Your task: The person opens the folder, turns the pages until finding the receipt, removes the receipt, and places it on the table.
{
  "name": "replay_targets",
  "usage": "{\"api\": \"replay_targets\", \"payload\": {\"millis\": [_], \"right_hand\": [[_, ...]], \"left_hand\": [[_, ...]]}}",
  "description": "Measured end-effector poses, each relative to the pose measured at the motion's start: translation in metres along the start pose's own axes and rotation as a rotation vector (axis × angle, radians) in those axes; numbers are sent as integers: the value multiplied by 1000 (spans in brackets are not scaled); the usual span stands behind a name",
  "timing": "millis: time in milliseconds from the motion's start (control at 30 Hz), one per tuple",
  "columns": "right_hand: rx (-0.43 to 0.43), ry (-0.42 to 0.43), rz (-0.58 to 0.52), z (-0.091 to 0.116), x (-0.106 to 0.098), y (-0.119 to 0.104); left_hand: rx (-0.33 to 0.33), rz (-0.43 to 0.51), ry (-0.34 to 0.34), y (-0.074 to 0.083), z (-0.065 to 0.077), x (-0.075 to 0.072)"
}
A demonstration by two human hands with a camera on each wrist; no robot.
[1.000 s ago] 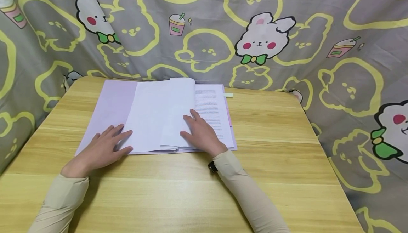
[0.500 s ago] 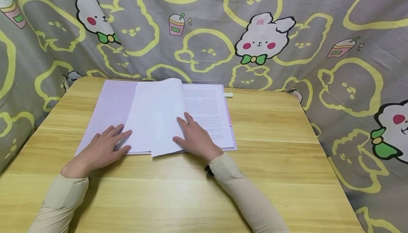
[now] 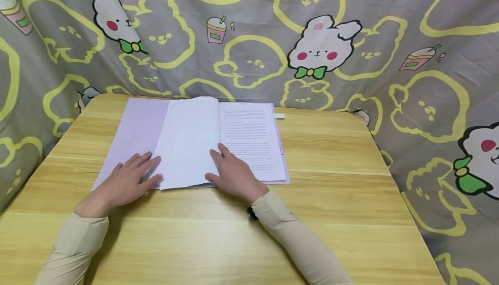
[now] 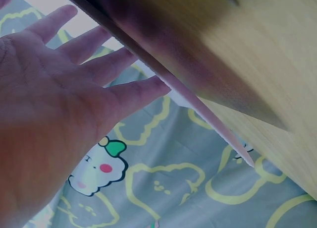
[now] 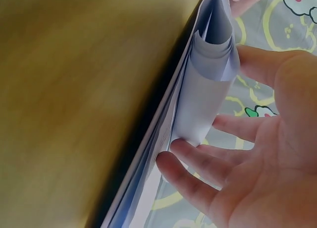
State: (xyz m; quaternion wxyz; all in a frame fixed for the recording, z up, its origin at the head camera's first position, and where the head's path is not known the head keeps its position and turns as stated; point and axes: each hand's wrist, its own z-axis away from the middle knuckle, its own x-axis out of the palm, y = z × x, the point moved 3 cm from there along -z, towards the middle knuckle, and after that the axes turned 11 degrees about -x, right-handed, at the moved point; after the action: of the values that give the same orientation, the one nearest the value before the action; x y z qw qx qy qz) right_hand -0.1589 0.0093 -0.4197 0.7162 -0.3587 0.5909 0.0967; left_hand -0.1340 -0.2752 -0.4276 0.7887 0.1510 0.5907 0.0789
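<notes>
A lilac-covered document folder (image 3: 145, 122) lies spread on the wooden table. White blank-backed pages (image 3: 187, 142) are turned over to the left, and a printed page (image 3: 247, 131) shows on the right. My left hand (image 3: 126, 179), fingers spread straight, rests on the lower left cover beside the turned pages. Fingers of my right hand (image 3: 235, 174) extend over the turned pages close to the fold. In the right wrist view, the pages (image 5: 203, 99) bulge into a rounded curl, with the thumb against them. The left wrist view shows the left fingertips at the cover's edge (image 4: 213, 119).
A pale tab (image 3: 279, 116) and a pink strip (image 3: 279, 142) stick out from the folder's right edge. The wooden table (image 3: 331, 189) extends in front and to the right. A grey cartoon-print curtain (image 3: 249, 25) hangs right behind the table.
My right hand has slid left and slightly down, and the folded-over pages have moved left with it, uncovering more of the printed page. The left hand has stayed almost still.
</notes>
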Motion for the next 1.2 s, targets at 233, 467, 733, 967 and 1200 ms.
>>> {"api": "replay_targets", "payload": {"millis": [233,467,733,967,1200], "right_hand": [[-39,-20,47,1,3,-5],[-85,-37,117,1,5,-9],[-106,-5,16,-2,-3,7],[-1,77,-155,3,-25,47],[136,190,-295,15,-45,95]], "left_hand": [[-5,-11,10,1,-1,0],[27,-35,32,2,0,0],[40,-47,16,0,0,2],[52,-51,23,-1,0,3],[50,-50,28,-1,1,3]]}}
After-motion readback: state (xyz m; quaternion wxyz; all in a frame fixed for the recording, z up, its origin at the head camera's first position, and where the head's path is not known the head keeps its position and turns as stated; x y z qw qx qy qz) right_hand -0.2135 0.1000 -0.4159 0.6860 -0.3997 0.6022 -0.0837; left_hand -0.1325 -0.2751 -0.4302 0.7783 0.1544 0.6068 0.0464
